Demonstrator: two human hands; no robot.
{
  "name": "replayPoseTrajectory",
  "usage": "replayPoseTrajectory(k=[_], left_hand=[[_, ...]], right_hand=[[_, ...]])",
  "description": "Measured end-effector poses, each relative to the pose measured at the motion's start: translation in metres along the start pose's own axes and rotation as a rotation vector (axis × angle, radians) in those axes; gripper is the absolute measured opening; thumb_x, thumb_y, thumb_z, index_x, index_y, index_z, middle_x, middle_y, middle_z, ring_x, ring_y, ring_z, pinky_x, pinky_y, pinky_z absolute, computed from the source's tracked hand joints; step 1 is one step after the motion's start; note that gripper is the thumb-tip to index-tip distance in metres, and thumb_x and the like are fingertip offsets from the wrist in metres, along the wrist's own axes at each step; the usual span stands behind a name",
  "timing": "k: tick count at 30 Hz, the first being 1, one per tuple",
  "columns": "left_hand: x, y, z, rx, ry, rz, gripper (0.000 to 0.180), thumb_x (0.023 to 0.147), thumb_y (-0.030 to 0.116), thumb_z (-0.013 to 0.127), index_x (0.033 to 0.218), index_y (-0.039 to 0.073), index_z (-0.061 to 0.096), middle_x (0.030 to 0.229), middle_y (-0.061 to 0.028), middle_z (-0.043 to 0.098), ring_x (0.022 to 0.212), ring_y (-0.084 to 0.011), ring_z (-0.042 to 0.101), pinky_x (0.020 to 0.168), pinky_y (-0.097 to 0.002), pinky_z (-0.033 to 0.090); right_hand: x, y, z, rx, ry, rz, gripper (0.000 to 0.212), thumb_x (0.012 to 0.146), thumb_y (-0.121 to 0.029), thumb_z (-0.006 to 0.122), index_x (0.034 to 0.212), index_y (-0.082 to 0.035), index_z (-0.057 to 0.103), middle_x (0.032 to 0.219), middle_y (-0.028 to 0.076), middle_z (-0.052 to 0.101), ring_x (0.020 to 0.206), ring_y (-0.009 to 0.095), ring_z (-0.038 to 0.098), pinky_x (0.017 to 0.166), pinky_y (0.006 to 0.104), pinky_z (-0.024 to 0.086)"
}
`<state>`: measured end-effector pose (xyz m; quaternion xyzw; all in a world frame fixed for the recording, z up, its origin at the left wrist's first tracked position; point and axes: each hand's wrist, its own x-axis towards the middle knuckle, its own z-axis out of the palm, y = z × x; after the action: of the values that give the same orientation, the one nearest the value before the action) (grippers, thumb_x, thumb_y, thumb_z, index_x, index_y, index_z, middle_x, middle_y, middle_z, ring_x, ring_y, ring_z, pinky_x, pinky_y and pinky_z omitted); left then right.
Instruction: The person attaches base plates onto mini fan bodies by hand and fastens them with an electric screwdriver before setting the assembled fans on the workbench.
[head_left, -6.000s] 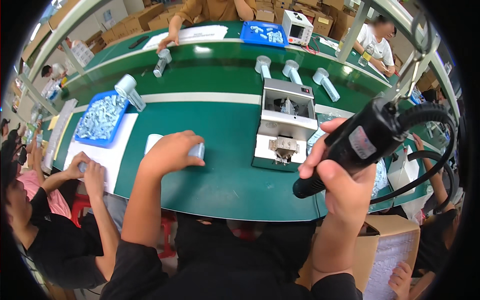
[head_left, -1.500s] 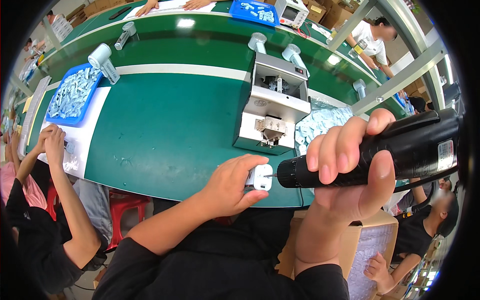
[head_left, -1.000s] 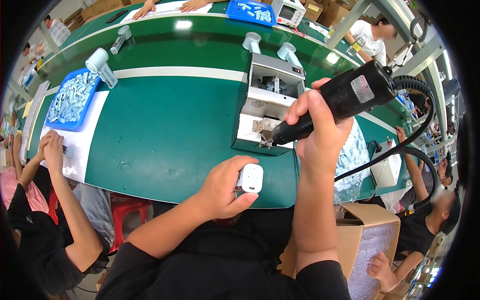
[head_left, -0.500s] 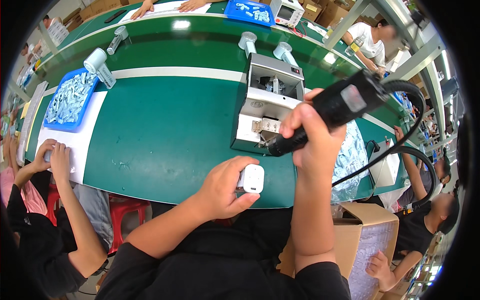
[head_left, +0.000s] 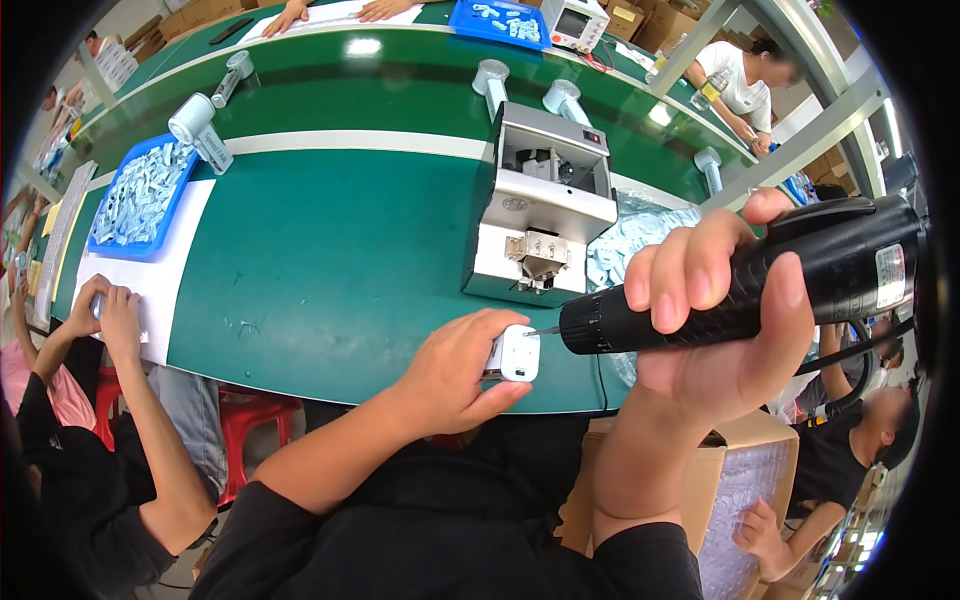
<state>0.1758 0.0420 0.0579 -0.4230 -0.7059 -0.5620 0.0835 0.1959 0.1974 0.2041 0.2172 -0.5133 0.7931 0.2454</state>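
Observation:
My left hand [head_left: 455, 375] pinches a small white plastic part [head_left: 518, 352] above the near edge of the green table [head_left: 330, 260]. A black electric screwdriver [head_left: 740, 285] lies level in my right hand [head_left: 725, 320], and its thin bit tip touches the upper right of the white part. Just behind both hands stands a grey and white screw feeder machine [head_left: 545, 205]. A black cable runs from the screwdriver's rear off to the right.
A blue tray [head_left: 140, 195] of small pale parts lies on white paper at the table's left. A person [head_left: 90, 400] sits at my left, hands together. A clear bag of white parts [head_left: 630, 250] sits right of the feeder. A cardboard box [head_left: 730, 500] stands by my right arm.
My right hand has brought the screwdriver down from the feeder's outlet to the white part. The left hand with the part has stayed almost still.

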Motion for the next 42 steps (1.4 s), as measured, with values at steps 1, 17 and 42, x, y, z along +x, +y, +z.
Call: replayPoseTrajectory(k=[1,17,42], left_hand=[[0.000,0.000,0.000,0.005,-0.013,-0.008,0.050,0.078,0.027,0.067,0.115,0.001,0.046,0.095,-0.0164,0.057,0.081,-0.0350,0.057,0.071,-0.0401,0.046],[-0.002,0.003,-0.006,0.011,-0.080,-0.053,0.054,0.080,0.031,0.067,0.119,0.001,0.045,0.101,-0.0178,0.057,0.087,-0.0370,0.057,0.076,-0.0411,0.046],[0.107,-0.121,-0.158,0.816,-0.263,-0.244,0.042,0.076,0.014,0.069,0.112,-0.002,0.056,0.115,-0.0181,0.054,0.109,-0.0369,0.052,0.091,-0.0388,0.044]], right_hand=[[0.000,0.001,0.000,0.002,-0.001,0.003,0.036,0.092,-0.030,0.045,0.116,-0.003,0.043,0.068,0.006,0.049,0.051,0.016,0.049,0.055,0.0341,0.043],[-0.001,0.004,-0.005,0.033,-0.074,-0.040,0.045,0.092,-0.031,0.048,0.123,0.001,0.040,0.069,0.006,0.049,0.052,0.017,0.050,0.055,0.0340,0.045],[-0.051,0.052,0.005,-0.923,0.266,-0.476,0.060,0.075,-0.008,0.070,0.128,-0.004,0.042,0.104,0.014,0.057,0.086,0.028,0.058,0.080,0.0364,0.047]])
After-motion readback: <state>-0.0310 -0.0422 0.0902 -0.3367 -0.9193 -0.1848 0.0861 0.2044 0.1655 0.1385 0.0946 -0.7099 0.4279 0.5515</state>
